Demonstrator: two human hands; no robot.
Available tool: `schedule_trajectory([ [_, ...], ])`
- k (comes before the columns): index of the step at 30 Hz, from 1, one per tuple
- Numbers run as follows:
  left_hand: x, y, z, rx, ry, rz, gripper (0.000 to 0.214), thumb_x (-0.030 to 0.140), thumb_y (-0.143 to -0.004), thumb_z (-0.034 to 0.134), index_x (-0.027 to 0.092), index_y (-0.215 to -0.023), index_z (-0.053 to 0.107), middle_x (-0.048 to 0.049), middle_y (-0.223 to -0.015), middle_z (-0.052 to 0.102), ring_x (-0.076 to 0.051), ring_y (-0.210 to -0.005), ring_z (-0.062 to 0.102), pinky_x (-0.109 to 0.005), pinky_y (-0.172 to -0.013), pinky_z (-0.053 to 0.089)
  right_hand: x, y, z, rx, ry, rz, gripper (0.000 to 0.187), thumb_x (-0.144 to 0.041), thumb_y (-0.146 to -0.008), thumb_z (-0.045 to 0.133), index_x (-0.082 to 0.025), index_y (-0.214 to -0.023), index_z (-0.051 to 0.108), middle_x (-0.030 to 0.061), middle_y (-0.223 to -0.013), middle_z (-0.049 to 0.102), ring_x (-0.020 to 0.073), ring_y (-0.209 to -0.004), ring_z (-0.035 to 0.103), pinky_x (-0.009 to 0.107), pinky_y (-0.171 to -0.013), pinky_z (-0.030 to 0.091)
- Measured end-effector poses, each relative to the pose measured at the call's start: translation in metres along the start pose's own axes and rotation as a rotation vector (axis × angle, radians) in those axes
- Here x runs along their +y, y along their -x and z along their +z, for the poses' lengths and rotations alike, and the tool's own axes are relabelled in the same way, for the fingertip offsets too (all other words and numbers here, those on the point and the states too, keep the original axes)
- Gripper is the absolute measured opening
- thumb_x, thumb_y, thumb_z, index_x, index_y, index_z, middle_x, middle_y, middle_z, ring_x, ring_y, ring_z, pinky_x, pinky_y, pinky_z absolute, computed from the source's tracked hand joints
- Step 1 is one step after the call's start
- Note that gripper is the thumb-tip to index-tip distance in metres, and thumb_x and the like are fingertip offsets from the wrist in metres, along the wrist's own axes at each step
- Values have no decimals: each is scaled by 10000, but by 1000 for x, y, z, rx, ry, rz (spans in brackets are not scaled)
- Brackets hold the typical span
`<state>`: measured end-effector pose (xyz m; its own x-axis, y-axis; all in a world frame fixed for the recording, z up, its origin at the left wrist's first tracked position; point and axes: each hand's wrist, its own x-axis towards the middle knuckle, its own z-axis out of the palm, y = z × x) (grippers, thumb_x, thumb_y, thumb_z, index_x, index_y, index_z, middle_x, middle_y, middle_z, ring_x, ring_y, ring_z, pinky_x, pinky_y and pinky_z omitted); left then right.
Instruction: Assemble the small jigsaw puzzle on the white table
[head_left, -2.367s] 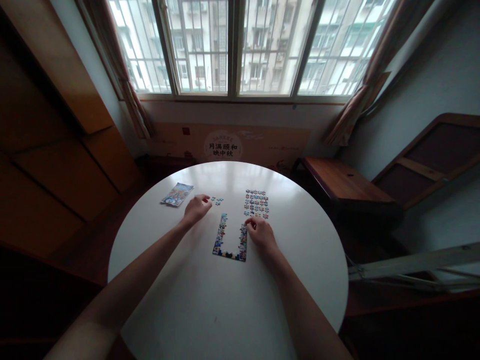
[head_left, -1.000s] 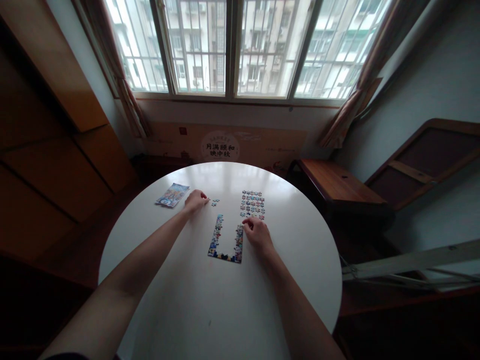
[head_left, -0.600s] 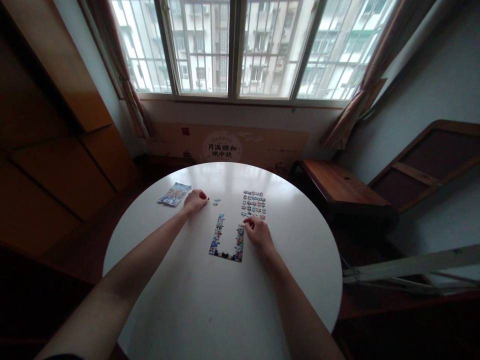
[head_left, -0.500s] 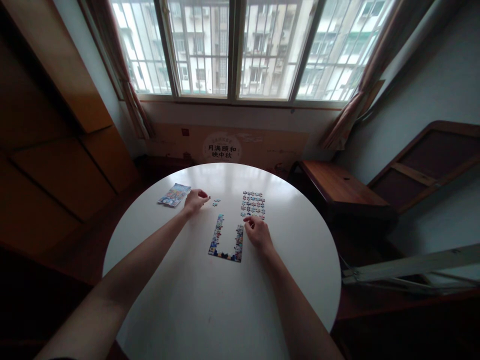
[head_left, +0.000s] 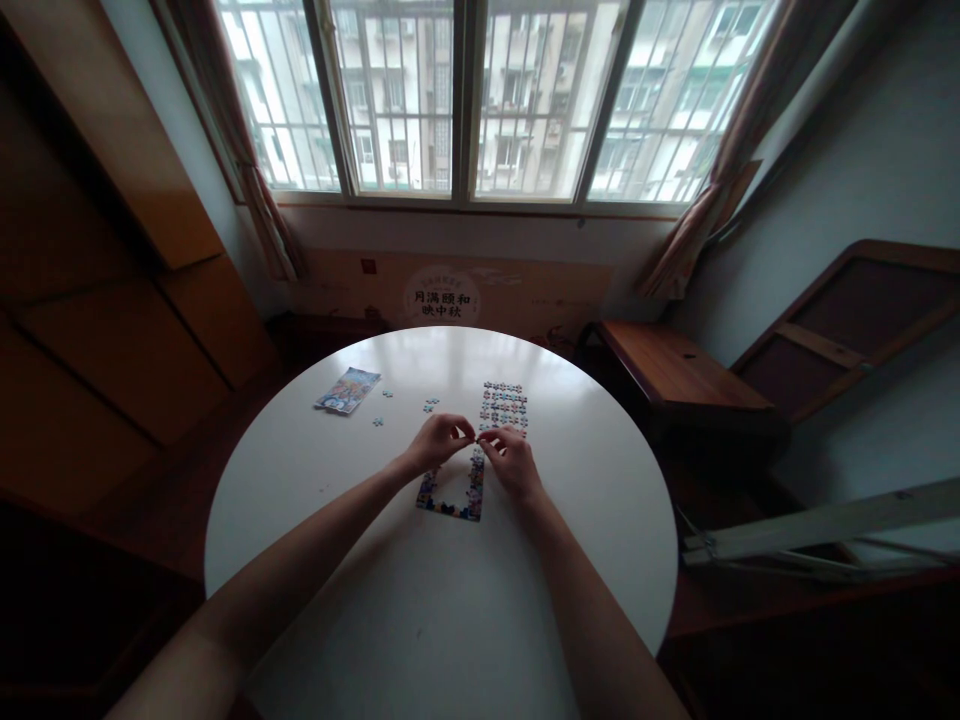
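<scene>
My left hand (head_left: 441, 440) and my right hand (head_left: 511, 458) meet fingertip to fingertip just above the right side of a partly joined jigsaw puzzle (head_left: 450, 512). Both are closed in a pinch, with a small dark puzzle piece (head_left: 476, 441) between them. The joined part has a bottom edge and two sides; my left hand covers the upper left side. Behind my right hand lie rows of loose puzzle pieces (head_left: 504, 396), the nearest ones partly hidden by its fingers.
A colourful picture sheet (head_left: 349, 390) lies at the left of the round white table (head_left: 337, 600). Several loose pieces (head_left: 430, 405) are between it and the rows. A wooden bench (head_left: 675, 362) stands beyond the table on the right, below the window.
My left hand has come right and nearer, from beside the picture sheet to my right hand, bringing the puzzle piece. Loose pieces it covered now show. My right hand has barely moved.
</scene>
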<state>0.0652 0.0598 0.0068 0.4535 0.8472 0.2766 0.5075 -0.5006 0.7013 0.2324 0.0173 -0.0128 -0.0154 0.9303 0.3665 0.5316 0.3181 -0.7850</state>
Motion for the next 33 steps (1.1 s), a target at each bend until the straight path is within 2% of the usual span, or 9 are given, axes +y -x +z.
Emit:
schedule_trajectory([
  [3, -1, 3, 3, -3, -26, 50, 97, 201, -759, 622, 181, -797, 708, 0, -694, 686, -116, -619, 605, -221, -627, 469, 0, 0, 0, -1, 12, -8, 131, -226, -783, 553, -168, -788, 670, 36, -818, 604, 118, -642, 569, 256, -663, 466],
  [5, 0, 7, 3, 25, -42, 97, 104, 201, -769, 619, 179, -833, 698, -16, -768, 684, -121, -662, 610, -231, -656, 473, -1, 0, -1, 1, 17, -12, 123, -226, -783, 559, -162, -780, 663, 37, -801, 605, 123, -649, 570, 256, -665, 461],
  [9, 6, 23, 2, 111, -206, 179, 186, 287, -774, 642, 212, -938, 683, -61, -984, 645, -186, -913, 594, -314, -823, 451, 2, 0, -1, 44, 76, -2, 113, -223, -789, 556, -163, -776, 651, 42, -809, 627, 139, -695, 567, 278, -727, 451],
  [13, 13, 45, -1, 22, -361, 209, 285, 397, -793, 615, 261, -1041, 648, -53, -1094, 618, -224, -1039, 536, -390, -911, 377, 7, -1, -1, 96, 142, 33, 102, -223, -785, 559, -167, -756, 640, 46, -792, 637, 162, -738, 559, 306, -770, 438],
  [17, 20, 58, -3, -92, -396, 271, 433, 501, -789, 587, 293, -1169, 577, -46, -1217, 575, -243, -1157, 463, -418, -982, 287, 10, -1, 0, 81, 161, 30, 110, -226, -789, 550, -173, -757, 641, 55, -793, 640, 180, -779, 563, 318, -778, 434],
  [24, 20, 63, -5, -211, -420, 345, 634, 627, -724, 581, 309, -1266, 498, -51, -1354, 487, -290, -1263, 376, -462, -1040, 186, 13, -2, 0, 28, 191, 43, 115, -219, -792, 543, -181, -773, 650, 56, -819, 641, 183, -796, 565, 328, -810, 423],
  [33, 18, 64, -3, -250, -394, 318, 617, 633, -747, 545, 303, -1267, 498, -51, -1365, 477, -283, -1254, 390, -463, -1040, 204, 13, 0, 0, -12, 273, 51, 123, -206, -796, 531, -181, -796, 652, 49, -817, 624, 167, -753, 547, 313, -806, 401],
])
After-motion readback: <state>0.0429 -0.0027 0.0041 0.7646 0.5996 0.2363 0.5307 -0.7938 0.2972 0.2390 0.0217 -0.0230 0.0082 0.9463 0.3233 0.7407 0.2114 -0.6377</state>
